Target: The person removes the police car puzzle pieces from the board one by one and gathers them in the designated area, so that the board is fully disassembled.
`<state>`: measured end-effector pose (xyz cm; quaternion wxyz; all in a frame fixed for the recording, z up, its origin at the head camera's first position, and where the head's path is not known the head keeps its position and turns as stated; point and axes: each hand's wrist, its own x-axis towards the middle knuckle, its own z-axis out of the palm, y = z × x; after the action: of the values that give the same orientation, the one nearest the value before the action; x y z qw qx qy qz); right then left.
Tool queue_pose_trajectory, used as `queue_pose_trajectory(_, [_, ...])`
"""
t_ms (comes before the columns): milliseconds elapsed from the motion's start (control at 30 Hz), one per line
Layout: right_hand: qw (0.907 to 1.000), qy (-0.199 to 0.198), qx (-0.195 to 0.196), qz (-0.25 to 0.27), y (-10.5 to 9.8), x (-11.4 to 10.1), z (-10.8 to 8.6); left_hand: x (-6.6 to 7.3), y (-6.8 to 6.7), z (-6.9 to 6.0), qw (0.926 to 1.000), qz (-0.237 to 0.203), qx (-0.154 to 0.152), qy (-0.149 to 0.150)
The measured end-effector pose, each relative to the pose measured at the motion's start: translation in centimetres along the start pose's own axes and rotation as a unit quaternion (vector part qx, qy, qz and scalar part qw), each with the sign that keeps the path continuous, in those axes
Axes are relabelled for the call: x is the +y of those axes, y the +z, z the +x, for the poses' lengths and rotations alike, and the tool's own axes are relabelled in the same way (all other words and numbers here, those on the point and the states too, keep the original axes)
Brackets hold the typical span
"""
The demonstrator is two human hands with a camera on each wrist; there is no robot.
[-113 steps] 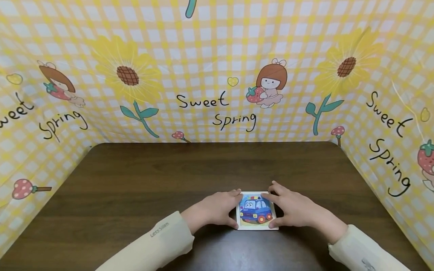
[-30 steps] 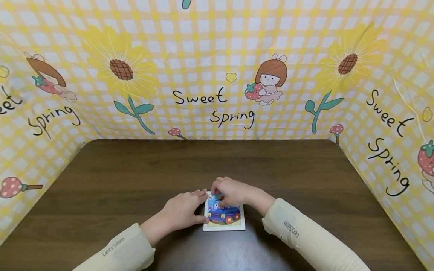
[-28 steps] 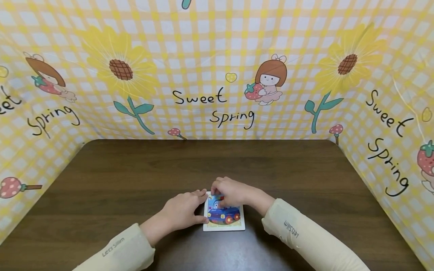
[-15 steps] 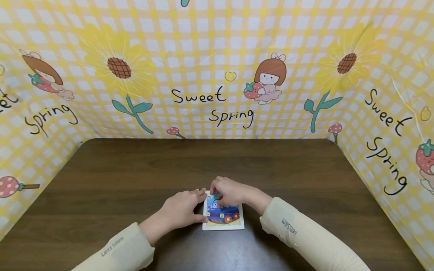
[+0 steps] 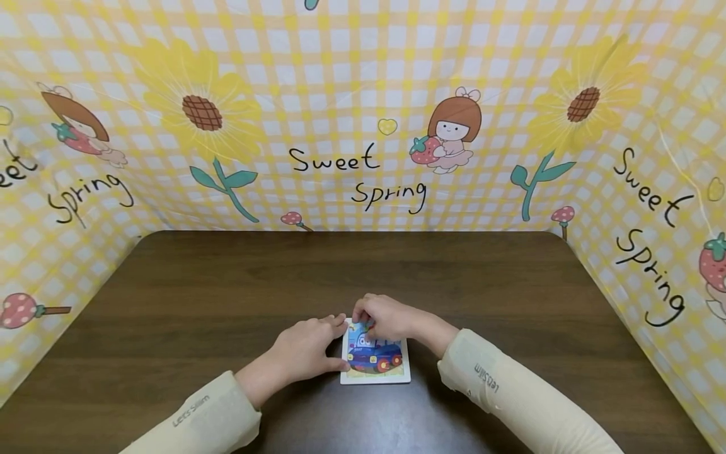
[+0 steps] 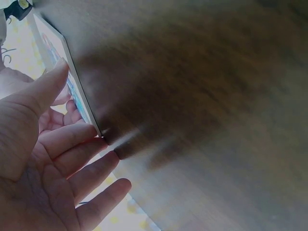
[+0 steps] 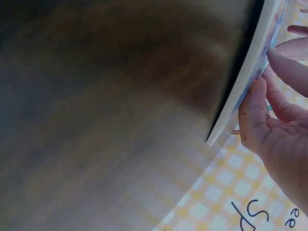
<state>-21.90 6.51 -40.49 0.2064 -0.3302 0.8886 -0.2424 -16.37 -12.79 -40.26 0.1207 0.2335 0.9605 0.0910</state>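
A square picture board (image 5: 391, 376) with a white frame and a cartoon of a blue car lies flat on the table; faint seams suggest a jigsaw puzzle. My left hand (image 5: 300, 353) rests along its left side, thumb on the lower left of the frame, fingers fairly straight at the upper left corner. From the right, my right hand (image 5: 388, 318) reaches over the picture. Its bent index finger and thumb touch the upper left part, a small gap between them. In the right wrist view its fingertips (image 7: 257, 89) meet the picture's surface; whether they pinch a piece is unclear.
The dark wooden table (image 5: 227, 284) runs back to a yellow checked cloth (image 5: 317, 82) printed with flowers and lettering. This cloth also stands along the left and right sides.
Since the oldest frame the board sits further left in view, and my right hand has moved from its right edge onto the picture. Lately the right thumb has slid slightly up, showing more of the car's eyes.
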Motion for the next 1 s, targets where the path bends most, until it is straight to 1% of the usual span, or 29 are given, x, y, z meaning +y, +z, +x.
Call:
queue_pose_trajectory(233, [0.9995,-0.02,0.013,0.021,-0.3,0.4,0.0,0.0,-0.2,0.1,1.0,0.003,-0.003,-0.001])
queue_pose_trajectory(433, [0.9972,-0.036,0.024,0.06,-0.5,0.8,0.0,0.1,-0.2,0.3,0.9999,0.0,-0.012,-0.002])
queue_pose_trajectory(667, [0.9934,-0.059,0.03,0.093,-0.6,1.1,0.0,0.1,0.0,0.2,1.0,0.001,-0.007,0.0])
queue_pose_trajectory(833, [0.9915,-0.056,0.031,0.113,-0.9,1.1,-0.2,0.1,-0.1,0.1,1.0,-0.003,-0.002,0.002])
queue_pose_trajectory(1000, [0.9903,-0.048,0.035,0.126,-1.2,1.4,-0.5,0.1,-0.1,-0.1,1.0,-0.006,-0.005,-0.001])
